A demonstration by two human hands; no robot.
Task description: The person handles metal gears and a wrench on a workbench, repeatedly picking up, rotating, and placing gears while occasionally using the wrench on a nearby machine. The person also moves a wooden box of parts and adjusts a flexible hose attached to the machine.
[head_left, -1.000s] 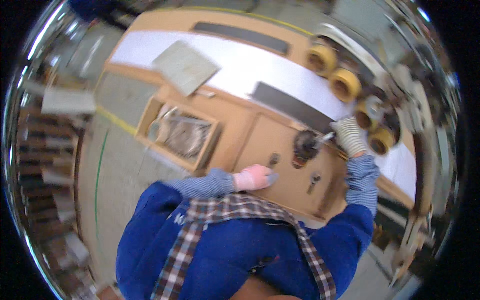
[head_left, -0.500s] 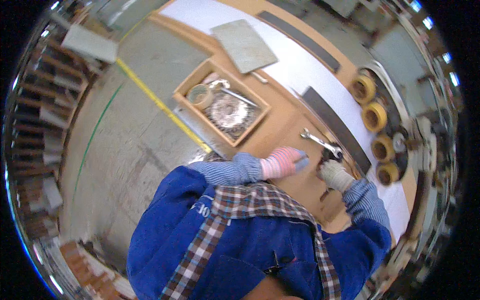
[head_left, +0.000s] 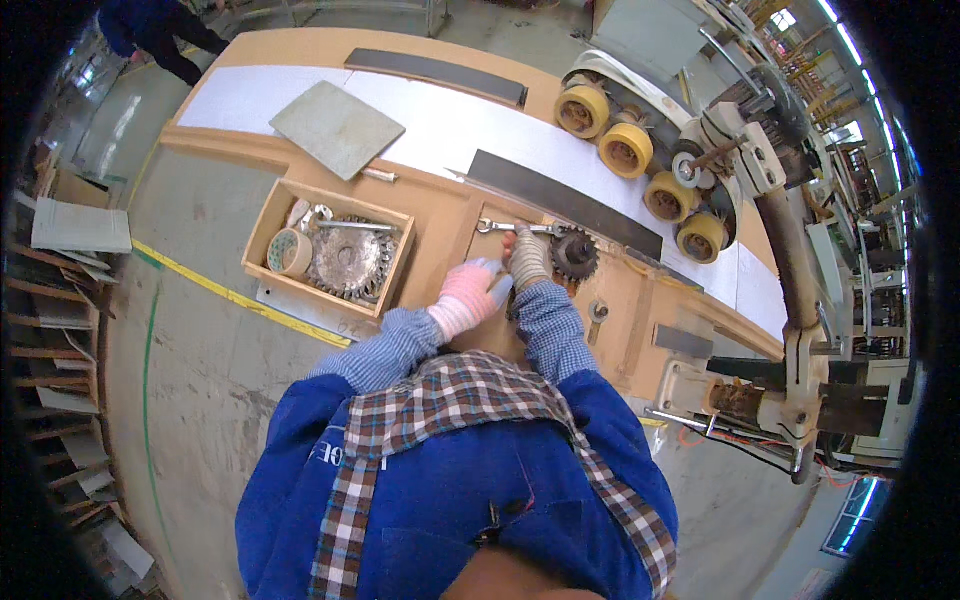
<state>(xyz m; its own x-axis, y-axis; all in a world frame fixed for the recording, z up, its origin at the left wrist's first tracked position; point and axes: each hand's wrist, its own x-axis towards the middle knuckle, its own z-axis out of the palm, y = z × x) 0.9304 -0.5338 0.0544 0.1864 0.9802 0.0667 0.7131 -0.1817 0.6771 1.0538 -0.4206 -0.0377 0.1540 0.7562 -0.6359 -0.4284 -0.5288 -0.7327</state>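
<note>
Both of my hands wear gloves and meet over the wooden workbench (head_left: 440, 215). My left hand (head_left: 466, 300), in a pink-striped glove with grey fingertips, has its fingers bent toward the right hand; what they hold is hidden. My right hand (head_left: 530, 262), in a cream glove, is closed beside a dark toothed saw-like cutter (head_left: 575, 258); its grip is too small to make out. A silver open-end wrench (head_left: 515, 228) lies just beyond its fingers. Another wrench-like tool (head_left: 597, 312) lies to the right of my forearm. A wooden box (head_left: 395, 262) holding a round toothed blade (head_left: 350, 255) stands to my left.
Tape roll (head_left: 289, 252) sits in the box. A grey square plate (head_left: 338, 130) and dark flat strips (head_left: 560, 200) lie on white covering. Yellow rollers (head_left: 626, 150) and a metal machine arm (head_left: 800, 260) stand at the right. A person (head_left: 160, 35) stands far left.
The view has turned, so the bench appears shifted left and more machinery shows at the right. My two hands have come close together; the right has moved in beside the cutter.
</note>
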